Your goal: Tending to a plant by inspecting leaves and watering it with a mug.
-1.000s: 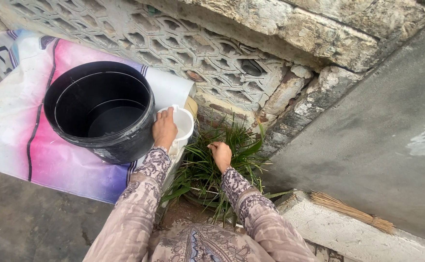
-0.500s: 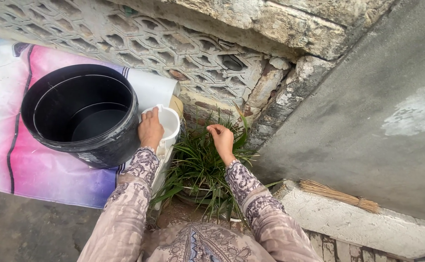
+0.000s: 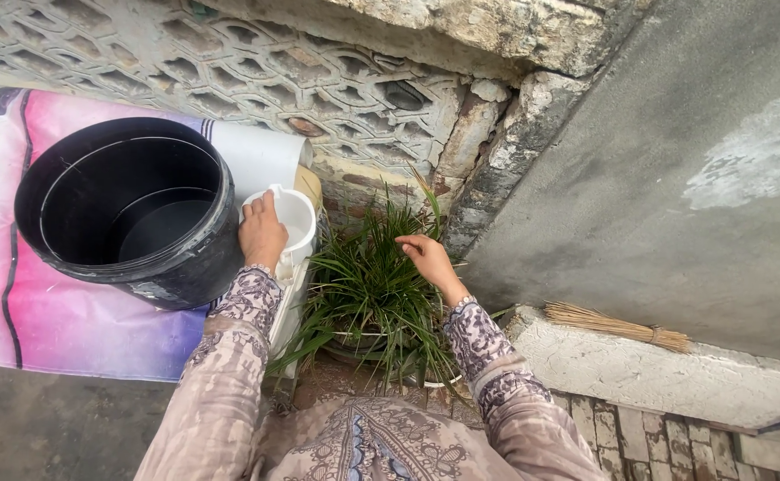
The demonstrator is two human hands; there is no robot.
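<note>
A white plastic jug (image 3: 290, 223) is standing between a black tub and a potted plant, and the left hand (image 3: 261, 235) is gripping its rim and handle; what the jug holds cannot be told. The right hand (image 3: 427, 257) is hovering with loosely curled fingers, grasping nothing, over the grass-like plant (image 3: 374, 287), whose long green blades are spilling over one pot (image 3: 354, 347). The black tub (image 3: 127, 209), one in number, is sitting just left of the jug and is holding a shallow layer of dark water. Beneath the tub, a printed banner (image 3: 69, 312) in pink, purple and white is lying flat, one end rolled against the patterned stone wall (image 3: 256, 80). One straw broom (image 3: 617, 326) is resting on a white ledge (image 3: 666, 379) at right.
</note>
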